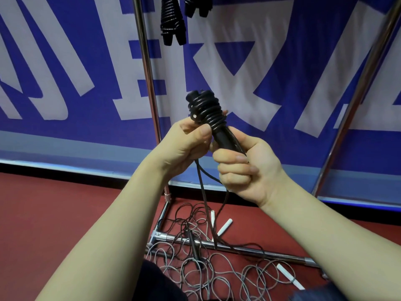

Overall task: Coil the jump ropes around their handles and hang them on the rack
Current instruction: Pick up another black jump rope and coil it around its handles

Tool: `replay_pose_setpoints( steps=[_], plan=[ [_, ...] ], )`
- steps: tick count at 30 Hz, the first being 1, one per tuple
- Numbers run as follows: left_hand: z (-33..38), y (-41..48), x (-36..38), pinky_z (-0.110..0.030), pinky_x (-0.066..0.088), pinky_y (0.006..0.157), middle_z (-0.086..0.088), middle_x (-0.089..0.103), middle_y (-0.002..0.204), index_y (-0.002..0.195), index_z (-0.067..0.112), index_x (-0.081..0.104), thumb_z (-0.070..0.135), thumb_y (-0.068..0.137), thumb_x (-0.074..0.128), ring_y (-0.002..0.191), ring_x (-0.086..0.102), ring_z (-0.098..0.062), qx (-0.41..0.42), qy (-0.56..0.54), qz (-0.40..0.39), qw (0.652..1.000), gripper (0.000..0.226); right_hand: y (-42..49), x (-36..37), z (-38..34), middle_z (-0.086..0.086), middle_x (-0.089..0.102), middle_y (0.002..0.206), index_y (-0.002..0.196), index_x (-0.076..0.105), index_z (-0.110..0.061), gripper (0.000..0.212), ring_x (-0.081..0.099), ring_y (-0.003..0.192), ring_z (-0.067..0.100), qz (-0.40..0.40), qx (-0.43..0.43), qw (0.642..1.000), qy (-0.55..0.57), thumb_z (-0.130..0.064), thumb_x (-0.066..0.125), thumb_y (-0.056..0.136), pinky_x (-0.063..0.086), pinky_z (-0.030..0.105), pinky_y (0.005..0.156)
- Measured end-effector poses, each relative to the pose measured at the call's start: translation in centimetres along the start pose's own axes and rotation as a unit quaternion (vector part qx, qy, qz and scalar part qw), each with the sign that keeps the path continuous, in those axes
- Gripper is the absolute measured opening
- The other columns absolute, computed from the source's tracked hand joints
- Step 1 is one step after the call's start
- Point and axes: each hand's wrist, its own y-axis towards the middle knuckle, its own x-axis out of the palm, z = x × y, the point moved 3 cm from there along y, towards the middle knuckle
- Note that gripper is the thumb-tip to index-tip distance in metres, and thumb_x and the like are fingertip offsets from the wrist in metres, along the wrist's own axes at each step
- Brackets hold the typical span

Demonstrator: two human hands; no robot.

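Observation:
A pair of black jump-rope handles [223, 137] is held upright at the centre, with black rope coiled round their upper half [206, 109]. My right hand [245, 170] grips the lower part of the handles. My left hand [191, 142] pinches the rope at the bottom turn of the coil. The loose rest of this black rope [202, 192] hangs down to the floor. Two coiled black ropes [172, 25] hang from the rack at the top, the second [198, 6] just right of the first.
The chrome rack has a left post [149, 83], a right post [355, 101] and a base bar [238, 248] on the red floor. Tangled grey and black ropes [195, 263] with white handles [224, 227] lie around the base. A blue and white banner [282, 51] stands behind.

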Motion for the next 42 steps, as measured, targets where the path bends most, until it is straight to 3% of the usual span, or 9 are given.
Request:
replay_pose_setpoints(
  steps=[6,9,13,19,23,29,34,36,42],
  plan=[
    [0.4,-0.2,-0.2,-0.009,0.027,0.037,0.009,0.063,0.063,0.126,0.009,0.051,0.041,0.072,0.073,0.034,0.03,0.004,0.012,-0.005,0.044,0.999,0.067,-0.1,-0.7,0.1,0.015,0.055,0.051,0.083,0.056,0.001,0.043,0.032,0.034,0.016,-0.051,0.056,0.997,0.02,-0.033,0.039,0.102,0.024,0.024,0.038],
    [0.4,-0.1,-1.0,-0.014,0.025,0.038,0.0,0.038,0.058,0.122,-0.007,0.052,0.03,0.083,0.077,0.035,0.027,-0.002,-0.002,0.045,0.131,0.99,0.059,0.2,-0.6,-0.5,0.007,0.047,0.047,0.069,0.054,-0.009,0.046,0.032,0.03,0.014,0.097,-0.024,0.98,-0.174,-0.04,0.039,0.099,0.021,0.021,0.035],
    [-0.1,-0.1,-1.4,-0.022,0.022,0.042,-0.003,0.034,0.059,0.089,0.006,0.064,0.029,0.083,0.077,0.043,0.026,-0.011,-0.031,0.113,0.22,0.968,0.027,-0.2,-1.4,-2.9,0.013,0.059,0.067,0.085,0.054,-0.01,0.018,0.053,0.049,0.027,0.342,-0.253,0.781,-0.458,-0.025,0.053,0.095,0.04,0.027,0.042],
    [-2.4,0.0,-1.6,-0.021,0.032,0.045,0.008,0.047,0.057,0.097,0.011,0.053,0.044,0.078,0.079,0.041,0.038,-0.005,-0.084,0.166,0.377,0.907,0.046,0.0,-2.1,-1.0,0.003,0.067,0.083,0.097,0.059,-0.015,0.019,0.065,0.075,0.029,0.332,-0.228,0.624,-0.67,-0.031,0.065,0.088,0.054,0.041,0.067],
    [-2.6,0.2,-1.3,-0.025,0.039,0.055,-0.007,0.063,0.082,0.092,0.018,0.043,0.053,0.074,0.079,0.054,0.047,-0.009,-0.095,0.234,0.396,0.883,0.053,0.5,-2.5,-1.1,0.002,0.06,0.076,0.093,0.058,-0.007,0.023,0.051,0.067,0.022,0.352,-0.215,0.639,-0.649,-0.023,0.043,0.102,0.044,0.038,0.063],
    [-1.9,0.5,0.0,-0.021,0.033,0.046,0.01,0.056,0.049,0.096,0.014,0.042,0.037,0.085,0.074,0.041,0.036,-0.006,-0.063,0.158,0.354,0.92,0.041,0.6,-2.6,-1.9,0.008,0.048,0.074,0.079,0.05,-0.008,0.033,0.04,0.069,0.023,0.436,-0.235,0.674,-0.549,-0.025,0.034,0.102,0.033,0.036,0.064],
    [-2.3,0.5,1.7,-0.022,0.036,0.053,0.007,0.058,0.06,0.099,0.015,0.043,0.04,0.083,0.075,0.04,0.045,0.003,-0.054,0.162,0.383,0.908,0.044,0.0,-2.1,-2.3,0.001,0.05,0.071,0.066,0.044,-0.016,0.052,0.046,0.074,0.024,0.476,-0.252,0.559,-0.63,-0.043,0.024,0.105,0.034,0.033,0.068],
    [-2.2,0.4,2.3,-0.021,0.038,0.053,0.001,0.059,0.064,0.1,0.012,0.041,0.034,0.085,0.074,0.041,0.048,0.003,-0.047,0.174,0.358,0.916,0.043,-0.1,-2.9,-3.1,0.006,0.053,0.07,0.067,0.049,-0.012,0.051,0.045,0.065,0.024,0.494,-0.253,0.593,-0.584,-0.04,0.028,0.106,0.035,0.032,0.061],
    [-1.3,0.6,2.1,-0.02,0.046,0.057,-0.004,0.061,0.078,0.12,0.005,0.04,-0.001,0.092,0.06,0.06,0.06,-0.008,0.009,0.126,0.199,0.972,0.035,-0.4,-3.8,-4.2,0.002,0.034,0.058,0.078,0.055,-0.01,0.031,0.015,0.04,0.009,0.385,-0.184,0.85,-0.311,-0.029,0.044,0.101,0.015,0.018,0.033]
  ],
)
